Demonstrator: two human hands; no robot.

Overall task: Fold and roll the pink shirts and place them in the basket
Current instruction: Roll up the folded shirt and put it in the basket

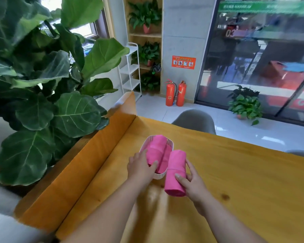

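A white oval basket (171, 144) sits on the yellow wooden table (244, 181). Inside it lies a rolled pink shirt (156, 146), with a second pink roll partly seen beside it. My left hand (140, 166) rests on the near end of the roll in the basket, fingers spread over it. My right hand (193, 185) grips another rolled pink shirt (176, 170), thumb on top and fingers round its right side. This roll is held just right of the basket, against its rim.
A large-leafed plant (42, 85) crowds the left side. A wooden bench or ledge (88, 163) runs along the table's left edge. A grey chair (195, 120) stands behind the table's far edge. Two red fire extinguishers (175, 93) stand by the wall.
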